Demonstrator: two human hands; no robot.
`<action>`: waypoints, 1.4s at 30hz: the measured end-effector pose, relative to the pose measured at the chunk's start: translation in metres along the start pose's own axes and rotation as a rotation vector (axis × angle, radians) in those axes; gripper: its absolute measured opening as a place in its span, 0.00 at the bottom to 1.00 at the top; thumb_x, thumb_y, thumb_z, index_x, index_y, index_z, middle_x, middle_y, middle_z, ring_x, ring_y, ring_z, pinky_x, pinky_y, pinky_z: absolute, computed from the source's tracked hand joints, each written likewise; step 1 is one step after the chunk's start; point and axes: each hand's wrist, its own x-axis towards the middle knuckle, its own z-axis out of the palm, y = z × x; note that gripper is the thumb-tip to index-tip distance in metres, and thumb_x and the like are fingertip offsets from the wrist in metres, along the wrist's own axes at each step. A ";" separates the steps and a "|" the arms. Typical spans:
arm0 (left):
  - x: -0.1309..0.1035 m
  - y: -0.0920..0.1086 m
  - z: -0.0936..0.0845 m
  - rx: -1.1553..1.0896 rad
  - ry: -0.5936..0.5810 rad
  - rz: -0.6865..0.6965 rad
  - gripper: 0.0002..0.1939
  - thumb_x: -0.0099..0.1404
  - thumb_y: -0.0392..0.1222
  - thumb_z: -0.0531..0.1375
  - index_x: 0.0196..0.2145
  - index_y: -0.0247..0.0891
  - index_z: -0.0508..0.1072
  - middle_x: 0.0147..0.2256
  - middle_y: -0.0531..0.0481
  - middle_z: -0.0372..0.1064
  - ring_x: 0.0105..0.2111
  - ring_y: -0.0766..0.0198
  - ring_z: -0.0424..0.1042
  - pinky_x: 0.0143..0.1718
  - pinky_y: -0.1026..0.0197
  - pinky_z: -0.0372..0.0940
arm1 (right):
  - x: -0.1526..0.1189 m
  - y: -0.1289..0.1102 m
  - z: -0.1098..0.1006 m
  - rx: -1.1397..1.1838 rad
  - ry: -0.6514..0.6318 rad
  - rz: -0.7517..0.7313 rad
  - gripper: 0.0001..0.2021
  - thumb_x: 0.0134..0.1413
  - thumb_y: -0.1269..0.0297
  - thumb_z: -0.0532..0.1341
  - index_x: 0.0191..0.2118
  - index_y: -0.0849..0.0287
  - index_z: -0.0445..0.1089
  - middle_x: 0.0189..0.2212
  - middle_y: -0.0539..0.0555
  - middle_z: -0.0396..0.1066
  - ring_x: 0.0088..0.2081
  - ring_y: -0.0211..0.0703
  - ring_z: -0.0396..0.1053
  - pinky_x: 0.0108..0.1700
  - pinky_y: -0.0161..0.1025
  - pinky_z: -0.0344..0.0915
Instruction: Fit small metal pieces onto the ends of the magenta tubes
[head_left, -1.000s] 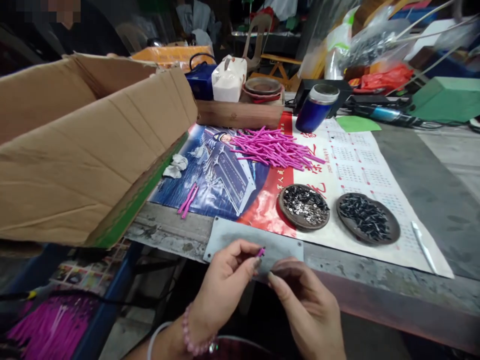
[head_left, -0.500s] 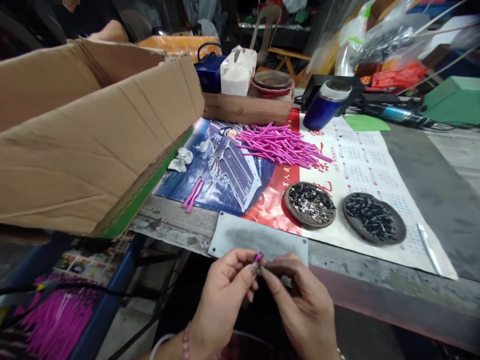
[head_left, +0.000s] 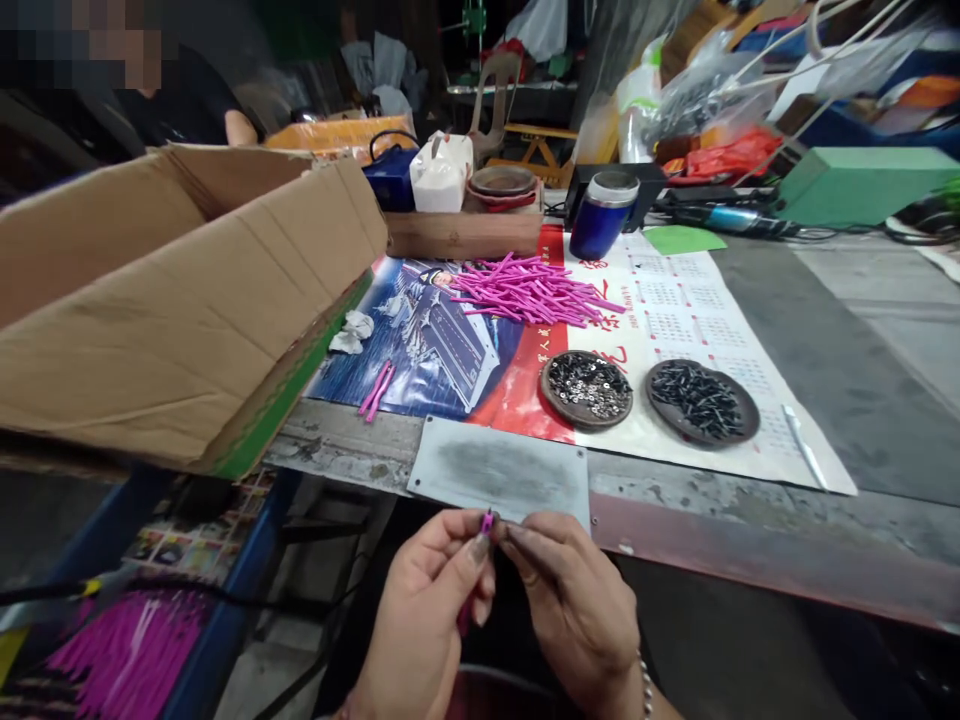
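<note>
My left hand (head_left: 424, 605) pinches a thin magenta stick (head_left: 487, 522) between thumb and forefinger. Its upper end shows past the fingertips, with a small dark bit at the tip, and more of it shows below the palm. Right beside that end, my right hand (head_left: 581, 600) is closed, thumb against fingers; whatever it holds is hidden. Both hands are in front of a grey metal plate (head_left: 499, 468) at the table edge. Beyond lie a round dish of small dark and silvery parts (head_left: 587, 388) and another dish of black pin-like pieces (head_left: 703, 400).
A pile of magenta sticks (head_left: 529, 290) lies on a calendar poster (head_left: 757, 400); a few more sticks (head_left: 376, 390) lie left. A large cardboard box (head_left: 187, 330) fills the left. A blue cup (head_left: 602, 222) and white pen-like tool (head_left: 805, 447) are right. Another person sits behind the box.
The view has shifted, so the table things appear further left. Both hands stay together at the stick, whose end now stands more upright and shows more clearly.
</note>
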 end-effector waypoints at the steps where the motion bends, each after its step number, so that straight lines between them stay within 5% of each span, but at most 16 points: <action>1: -0.001 0.000 0.000 -0.002 0.007 0.003 0.20 0.52 0.51 0.77 0.34 0.33 0.80 0.22 0.54 0.69 0.21 0.73 0.62 0.21 0.72 0.57 | 0.000 0.000 -0.002 0.000 -0.018 -0.014 0.12 0.63 0.78 0.61 0.46 0.55 0.74 0.34 0.52 0.78 0.34 0.37 0.78 0.37 0.31 0.76; 7: 0.007 -0.008 0.005 0.032 -0.004 0.004 0.21 0.52 0.51 0.76 0.34 0.32 0.80 0.21 0.54 0.69 0.20 0.74 0.61 0.21 0.72 0.56 | 0.000 0.010 -0.008 -0.016 -0.025 0.086 0.05 0.66 0.70 0.61 0.43 0.55 0.74 0.34 0.52 0.79 0.33 0.37 0.80 0.38 0.28 0.76; 17: 0.041 -0.021 0.042 0.005 -0.049 0.056 0.13 0.57 0.46 0.74 0.35 0.36 0.80 0.24 0.54 0.70 0.22 0.72 0.64 0.25 0.70 0.60 | 0.002 0.041 -0.014 0.002 0.095 0.365 0.03 0.62 0.63 0.65 0.39 0.54 0.76 0.31 0.51 0.80 0.30 0.39 0.79 0.36 0.29 0.76; 26: 0.048 -0.030 0.061 -0.005 -0.154 0.065 0.10 0.60 0.45 0.73 0.37 0.39 0.81 0.30 0.53 0.73 0.26 0.72 0.66 0.28 0.70 0.63 | 0.014 0.049 -0.033 -0.082 0.122 0.336 0.03 0.62 0.63 0.64 0.39 0.54 0.75 0.31 0.50 0.80 0.31 0.39 0.80 0.38 0.29 0.76; 34: 0.038 -0.036 0.043 0.016 -0.261 0.099 0.04 0.65 0.40 0.69 0.38 0.40 0.81 0.31 0.53 0.69 0.26 0.71 0.65 0.27 0.70 0.62 | 0.003 0.027 -0.026 -0.093 0.164 0.380 0.02 0.62 0.64 0.65 0.40 0.52 0.76 0.33 0.50 0.81 0.32 0.40 0.80 0.37 0.30 0.76; 42: 0.009 -0.032 0.014 0.027 -0.369 0.242 0.06 0.70 0.45 0.65 0.37 0.41 0.80 0.32 0.53 0.63 0.22 0.74 0.61 0.23 0.69 0.58 | -0.006 -0.011 -0.016 0.291 0.213 0.507 0.01 0.56 0.67 0.69 0.33 0.53 0.79 0.29 0.52 0.78 0.29 0.41 0.76 0.29 0.32 0.74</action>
